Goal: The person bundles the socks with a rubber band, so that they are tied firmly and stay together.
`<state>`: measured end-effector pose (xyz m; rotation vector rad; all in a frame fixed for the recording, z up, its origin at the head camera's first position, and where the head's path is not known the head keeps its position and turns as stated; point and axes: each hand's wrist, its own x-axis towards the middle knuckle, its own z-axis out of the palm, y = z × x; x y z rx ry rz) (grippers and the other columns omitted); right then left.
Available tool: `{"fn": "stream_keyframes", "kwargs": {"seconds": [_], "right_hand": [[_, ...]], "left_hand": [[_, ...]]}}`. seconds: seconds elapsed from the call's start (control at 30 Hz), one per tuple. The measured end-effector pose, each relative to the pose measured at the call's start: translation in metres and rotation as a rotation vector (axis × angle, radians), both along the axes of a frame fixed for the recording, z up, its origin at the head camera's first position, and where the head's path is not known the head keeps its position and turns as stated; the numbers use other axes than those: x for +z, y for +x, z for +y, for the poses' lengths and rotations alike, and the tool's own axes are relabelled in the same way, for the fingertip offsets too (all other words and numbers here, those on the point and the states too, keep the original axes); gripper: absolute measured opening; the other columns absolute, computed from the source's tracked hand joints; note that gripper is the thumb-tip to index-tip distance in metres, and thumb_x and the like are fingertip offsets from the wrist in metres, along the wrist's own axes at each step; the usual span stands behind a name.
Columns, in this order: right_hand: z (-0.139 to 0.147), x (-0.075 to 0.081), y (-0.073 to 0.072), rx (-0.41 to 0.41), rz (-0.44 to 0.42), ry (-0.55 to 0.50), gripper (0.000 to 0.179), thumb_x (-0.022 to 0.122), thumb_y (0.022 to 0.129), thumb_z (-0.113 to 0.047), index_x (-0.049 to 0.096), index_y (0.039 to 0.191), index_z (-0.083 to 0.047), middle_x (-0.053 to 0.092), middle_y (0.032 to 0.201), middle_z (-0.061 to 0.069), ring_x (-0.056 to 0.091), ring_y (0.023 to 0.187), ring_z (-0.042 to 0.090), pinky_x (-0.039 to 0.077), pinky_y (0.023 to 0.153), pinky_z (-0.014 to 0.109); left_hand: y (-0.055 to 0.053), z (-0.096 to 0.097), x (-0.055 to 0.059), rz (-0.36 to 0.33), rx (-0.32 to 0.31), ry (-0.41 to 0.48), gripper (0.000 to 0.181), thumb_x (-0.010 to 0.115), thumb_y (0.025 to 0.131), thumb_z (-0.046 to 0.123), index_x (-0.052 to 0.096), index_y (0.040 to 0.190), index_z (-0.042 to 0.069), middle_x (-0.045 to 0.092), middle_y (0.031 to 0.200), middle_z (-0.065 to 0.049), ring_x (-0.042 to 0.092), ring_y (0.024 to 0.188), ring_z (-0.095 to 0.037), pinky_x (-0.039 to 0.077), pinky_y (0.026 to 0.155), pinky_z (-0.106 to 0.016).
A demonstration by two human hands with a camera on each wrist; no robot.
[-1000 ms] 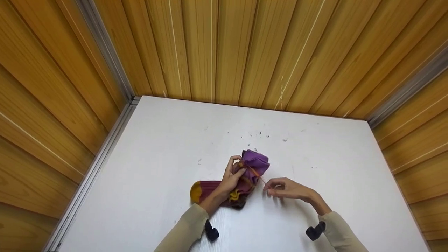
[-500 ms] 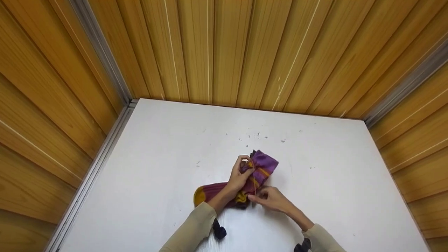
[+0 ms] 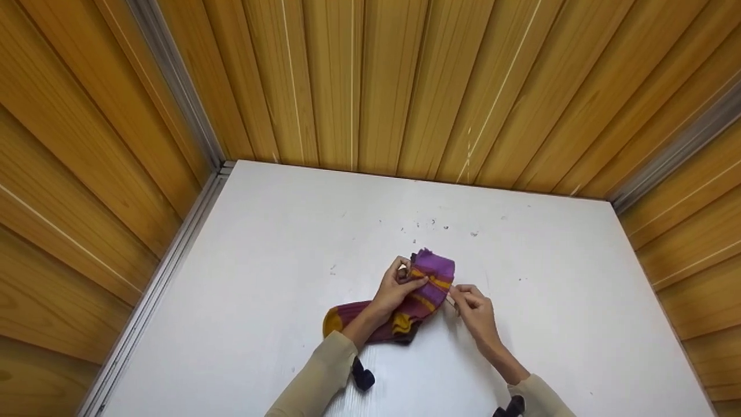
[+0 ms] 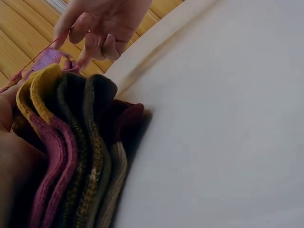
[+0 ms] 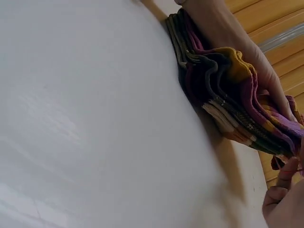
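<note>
A bundle of striped knit socks (image 3: 435, 267) in purple, maroon, mustard and dark green lies folded at the front middle of the table. My left hand (image 3: 393, 296) grips it from the left, thumb across its top. A maroon foot with a mustard toe (image 3: 333, 319) sticks out behind that wrist. My right hand (image 3: 478, 315) is at the bundle's right edge and pinches a thin red thread (image 4: 43, 51). In the left wrist view the thread runs taut toward the bundle. Stacked sock layers (image 5: 223, 85) show in the right wrist view.
The white tabletop (image 3: 278, 231) bears small dark scuffs (image 3: 446, 227) beyond the socks. Wood-plank walls (image 3: 376, 87) rise at the back and both sides, with a metal rail (image 3: 173, 249) along the left edge.
The right hand swung in from the right to the bundle's lower side with the thread, then up to its right edge. The left hand kept its grip while the bundle shifted slightly right.
</note>
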<state>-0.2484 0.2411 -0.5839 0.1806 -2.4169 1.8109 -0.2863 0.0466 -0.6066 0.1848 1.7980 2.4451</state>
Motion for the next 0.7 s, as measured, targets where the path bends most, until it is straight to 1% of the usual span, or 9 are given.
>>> {"fn": "stream_keyframes", "kwargs": {"seconds": [0.07, 0.13, 0.23, 0.3, 0.37, 0.43, 0.53, 0.6, 0.7], "right_hand": [[-0.002, 0.000, 0.000, 0.004, 0.067, 0.027, 0.048, 0.067, 0.098, -0.010, 0.054, 0.057, 0.010, 0.064, 0.077, 0.008, 0.056, 0.071, 0.007, 0.044, 0.064, 0.018], [-0.004, -0.001, -0.001, 0.028, 0.073, 0.074, 0.049, 0.067, 0.098, -0.013, 0.056, 0.054, 0.007, 0.059, 0.061, 0.004, 0.047, 0.057, 0.005, 0.037, 0.054, 0.018], [-0.007, 0.001, -0.005, 0.022, -0.055, 0.144, 0.057, 0.068, 0.099, -0.027, 0.058, 0.054, 0.006, 0.048, 0.046, -0.007, 0.036, 0.046, 0.002, 0.027, 0.048, 0.018], [-0.007, 0.001, -0.009, -0.006, -0.146, 0.188, 0.061, 0.068, 0.098, -0.035, 0.059, 0.055, 0.008, 0.047, 0.044, -0.010, 0.034, 0.045, 0.002, 0.024, 0.047, 0.018], [-0.006, 0.001, -0.013, -0.024, -0.199, 0.237, 0.063, 0.066, 0.099, -0.038, 0.061, 0.055, 0.006, 0.048, 0.043, -0.009, 0.033, 0.045, 0.003, 0.023, 0.047, 0.019], [-0.005, 0.000, -0.017, -0.008, -0.224, 0.288, 0.062, 0.063, 0.101, -0.038, 0.064, 0.055, 0.004, 0.050, 0.044, -0.006, 0.035, 0.044, 0.003, 0.025, 0.046, 0.019], [-0.001, -0.001, -0.021, 0.036, -0.245, 0.334, 0.059, 0.060, 0.103, -0.034, 0.067, 0.056, 0.001, 0.054, 0.046, -0.002, 0.039, 0.042, 0.003, 0.030, 0.045, 0.019], [0.001, -0.002, -0.023, 0.060, -0.257, 0.348, 0.058, 0.059, 0.104, -0.033, 0.069, 0.058, 0.001, 0.056, 0.047, 0.000, 0.041, 0.041, 0.004, 0.033, 0.044, 0.019], [0.003, -0.003, -0.024, 0.108, -0.271, 0.352, 0.057, 0.057, 0.105, -0.031, 0.071, 0.061, 0.003, 0.061, 0.050, 0.007, 0.045, 0.042, 0.006, 0.036, 0.043, 0.018]], "left_hand": [[0.000, 0.001, 0.001, 0.006, -0.014, -0.028, 0.034, 0.078, 0.089, 0.009, 0.045, 0.096, 0.014, 0.063, 0.086, 0.007, 0.061, 0.082, -0.008, 0.050, 0.073, -0.024], [0.002, 0.001, 0.002, 0.023, -0.031, -0.056, 0.034, 0.079, 0.088, 0.008, 0.046, 0.096, 0.011, 0.061, 0.086, 0.008, 0.059, 0.083, -0.008, 0.049, 0.074, -0.023], [0.005, 0.000, 0.003, 0.078, -0.056, -0.110, 0.034, 0.080, 0.088, 0.009, 0.048, 0.098, 0.006, 0.056, 0.088, 0.005, 0.056, 0.083, -0.007, 0.047, 0.073, -0.022], [0.005, 0.000, 0.004, 0.131, -0.057, -0.176, 0.035, 0.080, 0.088, 0.011, 0.050, 0.102, 0.003, 0.057, 0.089, 0.002, 0.055, 0.080, -0.007, 0.047, 0.070, -0.021], [0.006, -0.001, 0.005, 0.183, -0.050, -0.259, 0.032, 0.079, 0.089, 0.013, 0.054, 0.106, 0.003, 0.062, 0.091, -0.003, 0.057, 0.078, -0.007, 0.048, 0.067, -0.020], [0.005, -0.003, 0.006, 0.213, -0.046, -0.360, 0.025, 0.074, 0.094, 0.018, 0.060, 0.111, 0.007, 0.069, 0.093, -0.008, 0.060, 0.078, -0.006, 0.049, 0.068, -0.019], [0.000, -0.007, 0.010, 0.225, -0.054, -0.478, 0.017, 0.060, 0.104, 0.023, 0.067, 0.115, 0.012, 0.074, 0.102, -0.011, 0.063, 0.087, -0.009, 0.050, 0.078, -0.023], [-0.006, -0.009, 0.013, 0.236, -0.091, -0.531, 0.021, 0.054, 0.106, 0.023, 0.068, 0.115, 0.011, 0.073, 0.106, -0.011, 0.061, 0.088, -0.009, 0.048, 0.080, -0.023], [-0.016, -0.012, 0.014, 0.227, -0.181, -0.534, 0.018, 0.057, 0.105, 0.019, 0.067, 0.112, 0.006, 0.068, 0.097, -0.007, 0.056, 0.083, -0.007, 0.046, 0.076, -0.022]]}}
